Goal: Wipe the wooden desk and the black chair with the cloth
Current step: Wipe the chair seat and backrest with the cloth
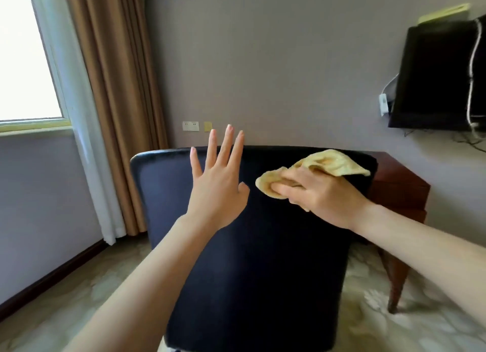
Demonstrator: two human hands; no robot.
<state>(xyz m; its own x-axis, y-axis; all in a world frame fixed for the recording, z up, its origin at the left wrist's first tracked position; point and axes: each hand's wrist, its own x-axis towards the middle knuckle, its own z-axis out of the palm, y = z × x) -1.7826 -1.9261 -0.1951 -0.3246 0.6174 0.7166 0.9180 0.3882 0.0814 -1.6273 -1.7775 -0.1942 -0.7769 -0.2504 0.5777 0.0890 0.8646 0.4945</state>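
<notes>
Right hand [322, 193] clamped on cloth [328, 166], fingers curled over bunched front part, palm down, pressing it onto black chair [252, 259] near upper right of backrest. Cloth pale yellow, soft, crumpled w/ fine folds; one rounded lump sticking out past fingertips to the left, a wider flap fanning up and to the right behind the knuckles, reaching toward chair's top edge. Left hand [218, 191] spread wide, fingers splayed and pointing up, holding nothing, in front of backrest centre-left; contact w/ chair or just hovering — can't tell. Both forearms bare, coming in from bottom corners. Chair fills middle of view: dark, almost black padded back, bluish sheen along left side where window light hits, rounded top corners, smooth surface. Wooden desk [394, 183] just behind chair on the right, reddish-brown, glossy, partly hidden by chair and right arm, one turned leg [395, 280] down to the floor. Floor [420, 325] pale w/ faint pattern. Beyond: grey-mauve wall w/ socket plate [190, 126], brown curtain [115, 88] plus white sheer by bright window [23, 57] on left, black TV [434, 75] mounted upper right w/ cables hanging.
</notes>
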